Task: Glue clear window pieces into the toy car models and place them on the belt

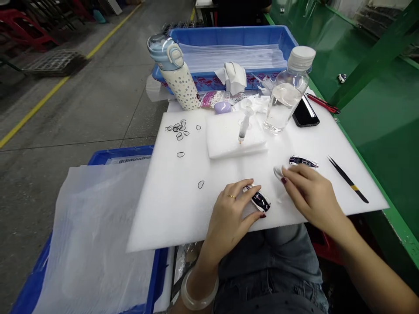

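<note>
Glossy black-and-white part (260,200) lies at the fingertips of your left hand (234,211), which grips it between thumb and fingers low over the white counter (163,209). Your right hand (307,189), just to the right, pinches a small pale piece (278,172) between thumb and forefinger; blur hides what it is. Just beyond your right hand's fingers lies a second black-and-white part (303,162), and to that hand's right you have dark tweezers (348,179) with a yellow band. Ahead of your left hand is a white foam block (224,135) with a syringe (244,126) on it; farther left of that hand, thin black rings (176,128) lie scattered. Beyond your right hand stands a clear bottle (284,102), with a phone (306,112) beside it.
</note>
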`<state>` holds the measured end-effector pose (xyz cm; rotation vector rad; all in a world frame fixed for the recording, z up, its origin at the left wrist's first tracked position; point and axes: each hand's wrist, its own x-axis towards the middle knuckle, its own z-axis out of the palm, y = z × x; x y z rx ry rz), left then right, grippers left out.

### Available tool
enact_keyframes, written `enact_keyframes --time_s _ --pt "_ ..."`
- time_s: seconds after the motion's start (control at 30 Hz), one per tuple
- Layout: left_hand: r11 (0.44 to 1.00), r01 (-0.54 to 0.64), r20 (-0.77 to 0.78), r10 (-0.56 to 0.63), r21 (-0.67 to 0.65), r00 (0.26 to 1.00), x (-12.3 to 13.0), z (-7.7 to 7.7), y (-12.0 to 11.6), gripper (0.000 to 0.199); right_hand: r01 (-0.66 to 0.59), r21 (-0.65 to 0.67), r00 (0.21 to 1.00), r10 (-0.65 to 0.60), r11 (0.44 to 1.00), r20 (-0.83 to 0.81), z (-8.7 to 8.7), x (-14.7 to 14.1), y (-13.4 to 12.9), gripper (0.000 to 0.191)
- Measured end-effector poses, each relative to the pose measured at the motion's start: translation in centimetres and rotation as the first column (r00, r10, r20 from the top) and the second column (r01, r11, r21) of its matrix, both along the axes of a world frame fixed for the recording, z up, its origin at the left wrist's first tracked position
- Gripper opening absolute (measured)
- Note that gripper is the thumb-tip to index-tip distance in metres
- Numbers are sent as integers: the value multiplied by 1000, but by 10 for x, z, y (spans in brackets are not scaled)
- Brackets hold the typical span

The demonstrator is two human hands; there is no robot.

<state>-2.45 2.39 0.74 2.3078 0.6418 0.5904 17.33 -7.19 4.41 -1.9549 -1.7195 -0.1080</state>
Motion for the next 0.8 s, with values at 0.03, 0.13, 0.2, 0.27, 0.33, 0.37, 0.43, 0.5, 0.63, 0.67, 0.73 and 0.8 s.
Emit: enact_keyframes --time_s 0.03,0.13,0.2,0.27,0.33,0.37,0.43,0.5,0.63,0.67,0.73,0.8 --pt "1000 4 5 -4 -13 1000 -2 0 0 63 23 4 997 -23 1000 76 4 3 5 30" --pt "996 -31 68 37 -88 997 -7 1 2 75 21 -21 987 -18 1000 162 5 -13 15 36" --pt "989 -85 117 100 -124 988 -10 0 2 68 -62 -75 991 70 995 113 -1 -36 19 42" --pt "986 -130 121 143 -108 982 -12 -2 3 54 -126 -113 989 134 986 63 -6 -49 18 46" --pt "986 -157 89 162 -63 983 -13 -3 2 41 -103 -60 994 104 993 17 -7 -37 6 46" --pt "986 -162 71 165 -43 984 -13 -3 1 36 -50 -11 999 50 999 1 -6 -20 -6 45" --pt "987 -156 43 157 -24 987 -13 -4 -1 30 154 60 988 -155 986 16 -3 35 -43 45" --pt "991 -133 17 133 -17 991 -12 -4 -2 28 413 46 892 -414 910 178 -6 104 -95 45" --pt "994 -100 13 99 47 995 -10 -6 -1 27 479 156 756 -496 864 428 -16 206 -184 20" --pt "993 -95 19 94 65 995 -10 -6 0 27 458 209 723 -499 864 478 -16 214 -192 16" --pt "992 -91 29 88 90 996 -10 -6 2 27 469 261 671 -533 844 516 -12 205 -186 17" --pt "991 -83 11 82 103 997 -11 -7 4 27 519 197 718 -549 832 427 -4 175 -155 24"
